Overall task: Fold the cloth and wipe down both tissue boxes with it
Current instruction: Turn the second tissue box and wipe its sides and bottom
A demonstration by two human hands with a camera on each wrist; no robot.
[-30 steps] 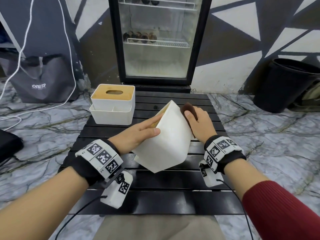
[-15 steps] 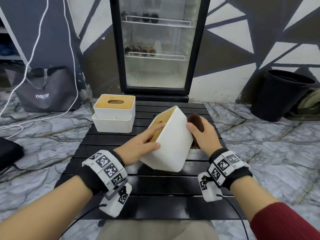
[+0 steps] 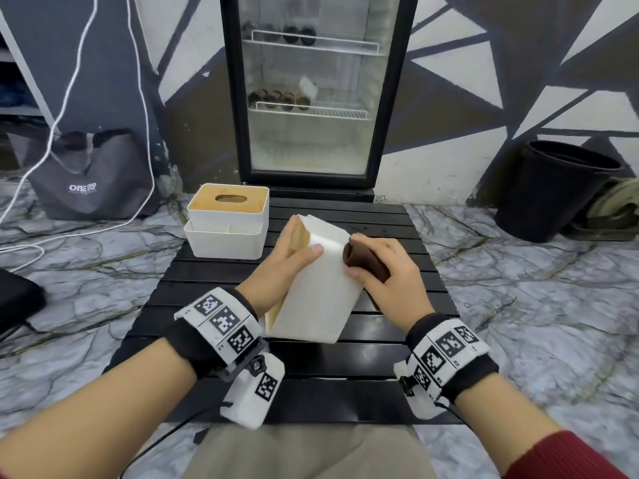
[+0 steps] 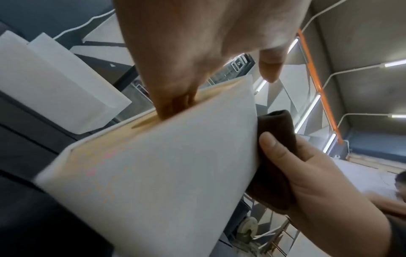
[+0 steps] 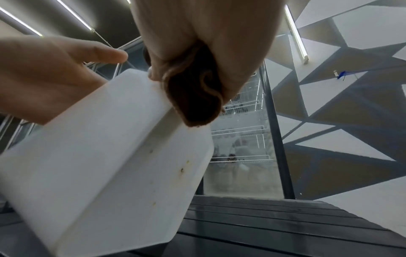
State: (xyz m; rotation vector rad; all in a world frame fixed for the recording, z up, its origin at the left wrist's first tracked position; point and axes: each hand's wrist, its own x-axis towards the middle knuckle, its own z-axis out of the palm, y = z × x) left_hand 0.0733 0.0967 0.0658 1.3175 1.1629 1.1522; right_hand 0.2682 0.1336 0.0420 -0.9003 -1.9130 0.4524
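Observation:
A white tissue box [image 3: 318,288] with a wooden lid stands tipped on edge on the black slatted table [image 3: 304,368]. My left hand [image 3: 283,264] grips it, fingers on the wooden lid and thumb across the white upper face; the left wrist view shows the box [image 4: 158,173] under that hand [image 4: 186,73]. My right hand [image 3: 383,271] holds a folded brown cloth [image 3: 364,261] against the box's right side. In the right wrist view the cloth [image 5: 193,97] touches the box's [image 5: 114,165] upper edge. A second white tissue box [image 3: 228,219] with a wooden lid stands upright at the table's far left.
A glass-door fridge [image 3: 311,91] stands just behind the table. A black bin [image 3: 553,188] is on the marble floor at the right, a grey bag [image 3: 90,174] and white cables [image 3: 69,98] at the left. A dark object [image 3: 17,302] lies at the far left edge.
The tipped box has turned and come lower toward the table. My right hand with the cloth has slid from the box's far upper side down along its right side.

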